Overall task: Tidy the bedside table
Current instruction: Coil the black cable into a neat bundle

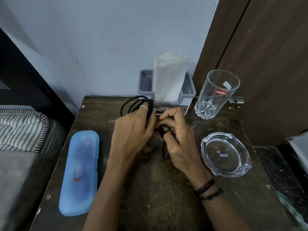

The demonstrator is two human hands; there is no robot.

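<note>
Both hands clamp the thin black cable point(146, 112) over the dark wooden bench point(150, 189), left hand point(133, 130) gripping the coils, right hand point(176, 137) pinching its tail, which, slipping, might unravel them toward the clear faceted drinking glass point(215, 95).

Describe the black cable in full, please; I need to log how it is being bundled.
The black cable is thin, round and matte, rubbery in look. Several loops of it are gathered into a coil held by the left hand, rising above the dark wooden table in front of the grey holder. The right hand pinches a smaller loop of the free end, and a short tail hangs down toward the tabletop. Its plugs are hidden.
</note>
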